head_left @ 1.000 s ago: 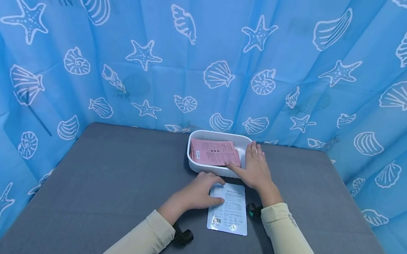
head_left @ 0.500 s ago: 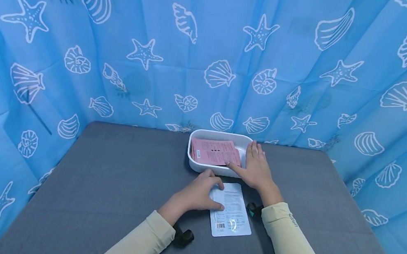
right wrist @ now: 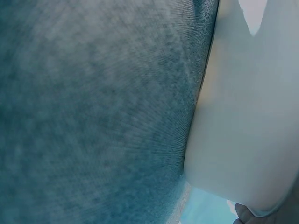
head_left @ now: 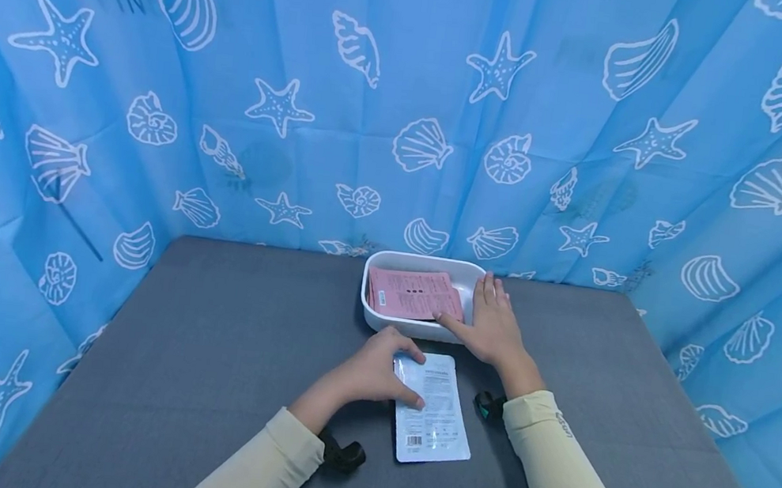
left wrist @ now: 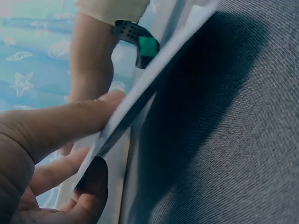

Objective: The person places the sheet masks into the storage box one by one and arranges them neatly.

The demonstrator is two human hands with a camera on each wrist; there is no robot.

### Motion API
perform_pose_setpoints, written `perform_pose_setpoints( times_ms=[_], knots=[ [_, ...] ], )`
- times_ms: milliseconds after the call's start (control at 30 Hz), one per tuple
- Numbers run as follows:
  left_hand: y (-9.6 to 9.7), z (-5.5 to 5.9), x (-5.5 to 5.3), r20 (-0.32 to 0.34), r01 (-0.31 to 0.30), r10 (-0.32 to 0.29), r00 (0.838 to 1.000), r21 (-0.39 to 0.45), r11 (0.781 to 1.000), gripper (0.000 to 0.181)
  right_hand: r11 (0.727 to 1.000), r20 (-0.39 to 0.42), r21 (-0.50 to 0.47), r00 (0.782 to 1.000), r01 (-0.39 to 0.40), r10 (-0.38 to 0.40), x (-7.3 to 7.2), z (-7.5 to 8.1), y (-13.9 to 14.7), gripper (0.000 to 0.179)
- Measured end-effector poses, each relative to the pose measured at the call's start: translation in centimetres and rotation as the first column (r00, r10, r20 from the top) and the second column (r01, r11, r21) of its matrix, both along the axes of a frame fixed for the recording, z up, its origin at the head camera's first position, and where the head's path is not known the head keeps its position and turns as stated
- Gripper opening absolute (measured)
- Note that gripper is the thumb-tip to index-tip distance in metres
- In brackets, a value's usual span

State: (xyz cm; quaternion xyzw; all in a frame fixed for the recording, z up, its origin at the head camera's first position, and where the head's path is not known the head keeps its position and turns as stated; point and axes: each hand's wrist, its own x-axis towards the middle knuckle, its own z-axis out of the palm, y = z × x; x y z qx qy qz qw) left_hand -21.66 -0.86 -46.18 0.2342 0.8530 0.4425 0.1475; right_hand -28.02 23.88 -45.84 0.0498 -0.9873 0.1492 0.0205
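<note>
My left hand (head_left: pixel 371 369) pinches a silvery-white flat sachet (head_left: pixel 437 420) by its left edge, printed side up. In the left wrist view the thumb lies on top of the sachet (left wrist: pixel 154 78) with fingers underneath, and the sachet is tilted above the cloth, casting a shadow. My right hand (head_left: pixel 496 334) rests on the right end of a white oval-cornered tub (head_left: pixel 404 327), fingers straight along the rim and thumb over the front edge. Pink printed sachets (head_left: pixel 402 302) lie stacked inside the tub. Only the tub's outer wall (right wrist: pixel 243 116) shows in the right wrist view.
A grey cloth (head_left: pixel 246 324) covers the table. Behind the tub and at both sides hangs a blue curtain (head_left: pixel 346 128) with white shells and starfish. Black wrist straps (head_left: pixel 343 455) sit on both arms.
The left hand has shifted slightly left and toward the body, carrying the silvery-white sachet with it; the sachet also turned a little. My right hand has stayed on the tub.
</note>
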Motion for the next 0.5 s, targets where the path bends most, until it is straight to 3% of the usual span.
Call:
perform_pose_setpoints(
  times_ms=[367,500],
  knots=[
    [-1.3,0.7,-0.1,0.077,0.012,-0.018,0.997,0.07,0.997,0.058,1.0,0.0,-0.017,1.0,-0.002,0.002,0.1,-0.1,0.0,0.118],
    [-1.7,1.0,-0.3,0.074,0.037,-0.043,0.996,0.079,0.996,0.057,1.0,-0.005,-0.02,1.0,-0.002,0.002,0.1,-0.1,0.1,0.118]
  ],
)
